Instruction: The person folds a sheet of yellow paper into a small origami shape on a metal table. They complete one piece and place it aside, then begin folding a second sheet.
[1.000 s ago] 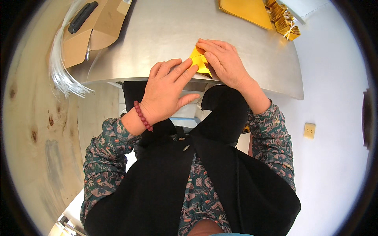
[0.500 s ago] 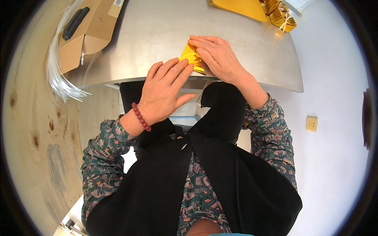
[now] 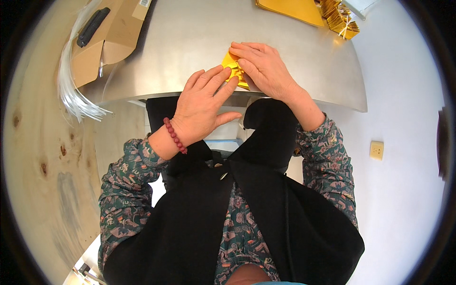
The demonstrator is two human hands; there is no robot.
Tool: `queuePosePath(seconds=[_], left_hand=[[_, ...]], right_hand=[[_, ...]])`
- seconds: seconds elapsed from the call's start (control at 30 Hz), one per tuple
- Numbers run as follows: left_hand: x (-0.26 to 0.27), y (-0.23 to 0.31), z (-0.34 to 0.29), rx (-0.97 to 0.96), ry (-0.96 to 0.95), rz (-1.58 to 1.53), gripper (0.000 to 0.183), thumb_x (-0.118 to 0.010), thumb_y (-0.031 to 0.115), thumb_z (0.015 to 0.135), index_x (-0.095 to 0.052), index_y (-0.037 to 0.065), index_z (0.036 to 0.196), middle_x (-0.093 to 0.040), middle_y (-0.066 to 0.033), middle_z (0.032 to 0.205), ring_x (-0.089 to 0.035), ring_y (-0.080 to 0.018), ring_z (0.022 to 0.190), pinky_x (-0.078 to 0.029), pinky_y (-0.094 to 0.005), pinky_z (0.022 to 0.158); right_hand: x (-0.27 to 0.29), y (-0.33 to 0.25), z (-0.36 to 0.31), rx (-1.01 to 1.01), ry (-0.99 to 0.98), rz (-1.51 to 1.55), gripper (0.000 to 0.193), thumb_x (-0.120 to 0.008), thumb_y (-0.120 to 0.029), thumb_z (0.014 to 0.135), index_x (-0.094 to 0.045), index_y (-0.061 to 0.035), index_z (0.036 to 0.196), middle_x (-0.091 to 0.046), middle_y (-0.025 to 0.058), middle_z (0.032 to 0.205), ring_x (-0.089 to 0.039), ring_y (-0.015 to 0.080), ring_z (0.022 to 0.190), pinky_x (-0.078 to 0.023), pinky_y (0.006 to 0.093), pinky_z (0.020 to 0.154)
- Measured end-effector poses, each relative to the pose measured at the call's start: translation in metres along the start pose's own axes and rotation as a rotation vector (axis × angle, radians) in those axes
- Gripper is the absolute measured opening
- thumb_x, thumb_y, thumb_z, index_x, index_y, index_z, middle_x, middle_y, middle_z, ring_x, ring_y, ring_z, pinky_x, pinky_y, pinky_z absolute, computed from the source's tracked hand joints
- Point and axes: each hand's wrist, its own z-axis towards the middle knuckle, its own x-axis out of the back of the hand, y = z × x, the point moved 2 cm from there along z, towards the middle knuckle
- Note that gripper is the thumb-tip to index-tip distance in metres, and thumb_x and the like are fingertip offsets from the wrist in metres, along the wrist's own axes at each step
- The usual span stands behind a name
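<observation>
While both hands meet near the front edge of the metal desk (image 3: 190, 47), a piece of shiny gold paper (image 3: 235, 72) lies between them on that surface. Its visible strip is longest from far left to near right, its narrower tip pointing away from the person; the covered parts hide its full outline. The left hand (image 3: 199, 109) is loose, fingers spread, fingertips on the paper's left side, thumb extended. The right hand (image 3: 267, 70) bends over the right side; whether it pinches the paper I cannot tell.
</observation>
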Motion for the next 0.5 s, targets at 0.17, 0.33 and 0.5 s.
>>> queuePosePath(seconds=[0.17, 0.33, 0.5], left_hand=[[0.005, 0.000, 0.007, 0.001, 0.038, -0.007, 0.057, -0.081, 0.029, 0.085, -0.062, 0.010, 0.136, -0.061, -0.0107, 0.136, -0.054, -0.0307, 0.129, -0.043, -0.0459, 0.109], [0.015, -0.009, 0.015, 0.131, 0.130, -0.297, 0.038, -0.076, 0.020, 0.090, -0.067, 0.007, 0.124, -0.067, -0.0114, 0.118, -0.061, -0.0326, 0.111, -0.052, -0.0409, 0.094], [0.006, -0.035, 0.052, 0.076, 0.161, -0.077, 0.047, -0.077, 0.021, 0.090, -0.064, 0.003, 0.131, -0.062, -0.0191, 0.134, -0.056, -0.0383, 0.125, -0.046, -0.0446, 0.108]], right_hand=[[0.010, 0.009, -0.004, -0.212, 0.111, 0.336, 0.040, -0.053, -0.024, 0.108, -0.061, -0.0048, 0.143, -0.064, 0.0110, 0.140, -0.059, 0.0217, 0.123, -0.044, 0.0329, 0.107], [0.003, 0.019, -0.004, -0.392, 0.239, 0.702, 0.040, -0.067, -0.025, 0.102, -0.064, -0.0117, 0.139, -0.067, 0.0113, 0.118, -0.064, 0.0157, 0.102, -0.053, 0.0306, 0.094], [0.008, 0.015, -0.006, -0.426, 0.127, 0.624, 0.038, -0.062, -0.016, 0.105, -0.061, -0.0054, 0.142, -0.064, -0.0005, 0.127, -0.057, 0.0097, 0.113, -0.047, 0.0268, 0.104]])
